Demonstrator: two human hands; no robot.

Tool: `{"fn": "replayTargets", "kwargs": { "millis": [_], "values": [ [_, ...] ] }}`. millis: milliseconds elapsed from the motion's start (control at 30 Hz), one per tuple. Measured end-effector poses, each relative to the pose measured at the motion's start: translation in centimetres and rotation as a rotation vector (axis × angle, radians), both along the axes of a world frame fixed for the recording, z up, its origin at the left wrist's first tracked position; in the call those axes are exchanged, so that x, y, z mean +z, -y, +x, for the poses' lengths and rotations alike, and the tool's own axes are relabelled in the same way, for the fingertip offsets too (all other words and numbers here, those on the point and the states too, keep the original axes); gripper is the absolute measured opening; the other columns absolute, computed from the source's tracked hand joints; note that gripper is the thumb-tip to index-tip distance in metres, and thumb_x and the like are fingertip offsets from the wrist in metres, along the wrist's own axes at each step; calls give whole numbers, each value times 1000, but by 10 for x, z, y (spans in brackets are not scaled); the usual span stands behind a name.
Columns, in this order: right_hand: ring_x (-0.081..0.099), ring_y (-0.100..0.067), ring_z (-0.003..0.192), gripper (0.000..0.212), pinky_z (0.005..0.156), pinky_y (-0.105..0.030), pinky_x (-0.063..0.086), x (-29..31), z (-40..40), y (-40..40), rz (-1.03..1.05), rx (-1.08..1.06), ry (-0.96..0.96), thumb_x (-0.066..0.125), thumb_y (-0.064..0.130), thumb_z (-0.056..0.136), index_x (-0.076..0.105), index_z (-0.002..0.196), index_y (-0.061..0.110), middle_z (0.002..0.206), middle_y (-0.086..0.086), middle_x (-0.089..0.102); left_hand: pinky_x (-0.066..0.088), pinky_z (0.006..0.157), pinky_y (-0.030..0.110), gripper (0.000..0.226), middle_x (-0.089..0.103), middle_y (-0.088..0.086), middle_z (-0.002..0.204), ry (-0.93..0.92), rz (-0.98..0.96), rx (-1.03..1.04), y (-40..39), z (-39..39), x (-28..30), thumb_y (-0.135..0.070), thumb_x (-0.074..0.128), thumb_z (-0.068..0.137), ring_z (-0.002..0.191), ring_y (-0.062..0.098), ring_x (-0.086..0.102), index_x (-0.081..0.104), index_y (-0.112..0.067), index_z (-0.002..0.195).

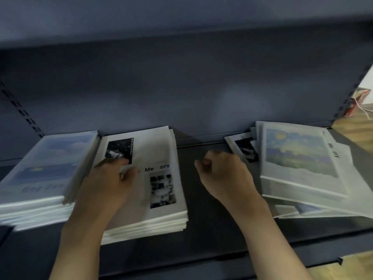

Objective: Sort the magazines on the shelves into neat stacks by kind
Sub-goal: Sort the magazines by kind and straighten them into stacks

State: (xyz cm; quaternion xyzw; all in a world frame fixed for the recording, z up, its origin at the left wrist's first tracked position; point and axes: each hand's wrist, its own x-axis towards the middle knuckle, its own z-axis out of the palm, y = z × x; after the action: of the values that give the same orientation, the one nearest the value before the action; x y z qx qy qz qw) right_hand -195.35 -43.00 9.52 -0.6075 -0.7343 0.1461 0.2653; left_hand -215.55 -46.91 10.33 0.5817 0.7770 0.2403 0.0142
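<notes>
Magazine sorting, dark metal shelf (201, 199): three stacks, two hands.

Left hand (109, 182) is laid flat, fingers relaxed, on the "Memory" stack (161, 188) at 7 o'clock of its cover. Right hand (224, 174) is loosely curled, nothing held, over bare shelf, reaching toward 2 o'clock. "One Day" stack (40, 174) is touching at 9 o'clock. Untidy painted-cover pile (298, 162) is found at 3 o'clock, a black-and-white copy (244, 146) protruding beneath it. Long axes are run front to back, slightly fanned. Copies are judged thin, floppy, slippery; best taken by the spine edge.
</notes>
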Motion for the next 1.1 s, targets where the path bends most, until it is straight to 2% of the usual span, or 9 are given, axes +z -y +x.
{"fn": "replayTargets", "kwargs": {
  "millis": [233,367,533,567,600,633,667,800,1100],
  "values": [
    [60,-29,88,22,67,-29,42,18,86,-6,40,-114,-43,48,38,93,55,83,19,88,-6,63,38,67,19,24,62,-10,97,164,36,-327,-30,106,11,-36,49,92,73,3,52,63,-25,107],
    [60,-33,94,26,74,-33,49,14,137,-10,-31,-178,-14,49,37,92,64,98,16,97,-9,67,41,72,21,20,58,-15,83,200,-65,-485,-53,171,16,-37,54,90,85,5,57,65,-23,98],
    [60,-29,93,29,69,-30,44,5,187,-12,-79,-227,18,48,42,93,63,101,18,97,-6,67,50,75,34,35,67,11,88,116,-219,-507,-94,227,16,-40,58,89,87,25,63,68,-6,88],
    [60,-28,92,29,68,-30,44,4,195,-12,-85,-237,22,48,42,94,63,101,18,97,-6,66,50,71,35,40,59,4,78,88,-239,-486,-101,235,15,-44,58,87,86,30,63,67,-6,87],
    [60,-28,92,29,67,-30,44,3,204,-12,-92,-246,28,47,43,94,63,101,19,97,-5,66,46,62,35,52,61,24,85,40,-261,-456,-108,243,14,-51,58,85,84,31,61,66,-1,94],
    [60,-28,92,29,68,-30,45,1,212,-11,-99,-255,35,47,43,94,62,100,19,97,-5,65,39,54,33,64,51,24,106,-24,-295,-428,-113,249,13,-57,57,82,83,29,60,63,4,102],
    [60,-28,92,29,69,-31,46,0,219,-11,-109,-266,41,47,44,94,62,99,19,96,-5,65,35,52,30,75,59,21,99,-83,-328,-403,-116,255,12,-62,56,80,84,28,60,59,7,108],
    [59,-29,94,29,68,-31,44,-5,246,-14,-119,-325,31,47,45,92,63,99,22,98,-5,64,45,84,35,93,54,16,125,-220,-400,-349,-125,268,8,-75,56,68,107,30,55,49,-1,124],
    [56,-29,101,34,69,-30,38,-12,270,-19,-149,-422,119,45,43,94,60,105,16,109,-5,60,46,92,37,94,52,15,129,-297,-413,-309,-127,274,6,-74,57,68,112,30,53,46,-2,128]
  ]
}}
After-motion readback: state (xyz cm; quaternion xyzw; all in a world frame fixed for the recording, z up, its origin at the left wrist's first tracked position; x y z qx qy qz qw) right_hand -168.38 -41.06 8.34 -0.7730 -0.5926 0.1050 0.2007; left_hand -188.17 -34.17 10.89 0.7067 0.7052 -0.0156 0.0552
